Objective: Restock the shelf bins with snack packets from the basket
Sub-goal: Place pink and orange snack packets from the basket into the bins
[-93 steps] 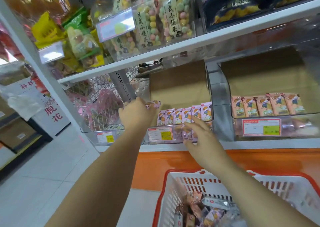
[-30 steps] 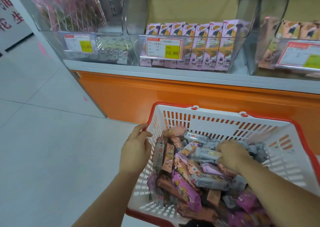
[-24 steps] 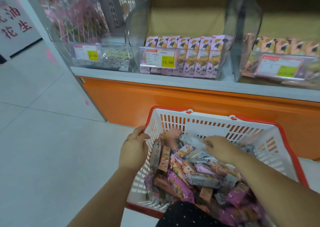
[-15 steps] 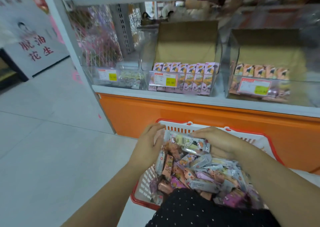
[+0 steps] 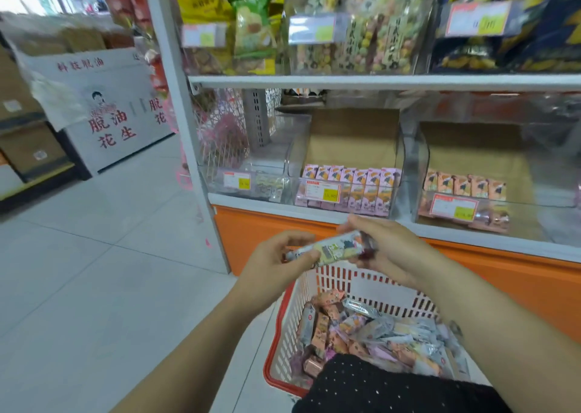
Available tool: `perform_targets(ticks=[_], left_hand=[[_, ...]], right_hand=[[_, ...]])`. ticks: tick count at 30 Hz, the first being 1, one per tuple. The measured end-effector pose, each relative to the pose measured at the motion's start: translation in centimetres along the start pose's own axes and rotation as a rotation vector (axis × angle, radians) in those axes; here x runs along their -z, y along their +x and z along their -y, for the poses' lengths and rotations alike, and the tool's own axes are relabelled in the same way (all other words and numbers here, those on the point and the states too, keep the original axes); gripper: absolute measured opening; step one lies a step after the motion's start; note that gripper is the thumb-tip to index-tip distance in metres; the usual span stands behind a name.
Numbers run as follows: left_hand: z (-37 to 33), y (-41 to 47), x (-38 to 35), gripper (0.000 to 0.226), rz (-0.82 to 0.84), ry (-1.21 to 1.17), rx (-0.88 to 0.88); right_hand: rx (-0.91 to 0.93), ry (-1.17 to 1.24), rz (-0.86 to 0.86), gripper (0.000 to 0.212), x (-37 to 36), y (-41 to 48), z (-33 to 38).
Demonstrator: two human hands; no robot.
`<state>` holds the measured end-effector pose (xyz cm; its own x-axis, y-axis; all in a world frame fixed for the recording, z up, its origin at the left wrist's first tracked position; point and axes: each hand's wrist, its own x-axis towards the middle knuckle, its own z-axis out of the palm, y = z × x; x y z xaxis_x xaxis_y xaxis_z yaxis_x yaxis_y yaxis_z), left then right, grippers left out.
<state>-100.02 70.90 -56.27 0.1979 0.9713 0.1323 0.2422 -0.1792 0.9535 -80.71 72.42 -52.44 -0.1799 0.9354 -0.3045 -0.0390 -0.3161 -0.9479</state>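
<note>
Shop shelving fills the upper frame. At centre, the left hand [image 5: 271, 267] pinches one end of a snack packet [image 5: 330, 248] and the right hand [image 5: 398, 252] grips the other. Its long axis runs left-right, right end slightly higher, above the basket [image 5: 361, 283]. The shelf bins [image 5: 408, 167] sit just beyond, toward upper centre. The blurred pale print possibly matches the leftmost one, nearer the left hand.

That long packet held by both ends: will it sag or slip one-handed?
Probably stays fairly stiff: the packet spans straight between left hand and right hand without sagging. Likely light, since pinches at its ends alone carry it. Its glossy-looking wrapper may be slippery.
</note>
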Motion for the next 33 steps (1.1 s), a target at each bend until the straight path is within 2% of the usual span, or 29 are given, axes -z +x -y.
perform_targets(ticks=[3, 6, 8, 12, 15, 19, 22, 24, 27, 29, 33], left_hand=[[-1.3, 0.3, 1.7, 0.019, 0.015, -0.037, -0.022], [-1.6, 0.9, 3.2, 0.024, -0.026, -0.052, -0.014], [-1.6, 1.7, 4.3, 0.025, -0.083, -0.089, 0.023], [-0.9, 4.7, 6.9, 0.032, -0.199, -0.152, 0.149], [-0.6, 8.1, 9.5, 0.027, -0.279, -0.081, 0.190], [-0.3, 14.0, 13.0, 0.032, -0.324, 0.044, 0.184], [-0.1, 18.9, 14.1, 0.036, -0.328, 0.225, 0.164], [0.5, 21.9, 14.3, 0.040, -0.307, 0.310, 0.168], [1.9, 25.9, 14.0, 0.044, -0.247, 0.404, 0.195], [2.9, 28.2, 13.6, 0.046, -0.193, 0.448, 0.224], [4.5, 32.0, 11.8, 0.049, -0.116, 0.481, 0.285]], right_hand=[[0.159, 0.059, 0.050, 0.011, -1.8, 0.2, 2.2], [0.256, -0.071, 0.067, 0.030, -3.4, 0.9, 3.4], [0.285, -0.164, 0.075, 0.035, -4.1, 1.7, 4.0], [0.304, -0.363, 0.056, 0.039, -4.3, 4.9, 5.0], [0.350, -0.555, 0.037, 0.036, -3.9, 8.7, 6.2], [0.449, -0.863, -0.035, 0.038, -3.0, 15.3, 7.8], [0.512, -1.197, -0.015, 0.054, -2.6, 19.6, 8.4], [0.522, -1.283, 0.019, 0.060, -2.3, 21.9, 8.3], [0.543, -1.393, 0.029, 0.055, -1.5, 24.7, 7.8], [0.606, -1.436, 0.023, 0.054, -1.1, 25.9, 7.4], [0.754, -1.356, 0.001, 0.056, -0.3, 27.2, 6.5]])
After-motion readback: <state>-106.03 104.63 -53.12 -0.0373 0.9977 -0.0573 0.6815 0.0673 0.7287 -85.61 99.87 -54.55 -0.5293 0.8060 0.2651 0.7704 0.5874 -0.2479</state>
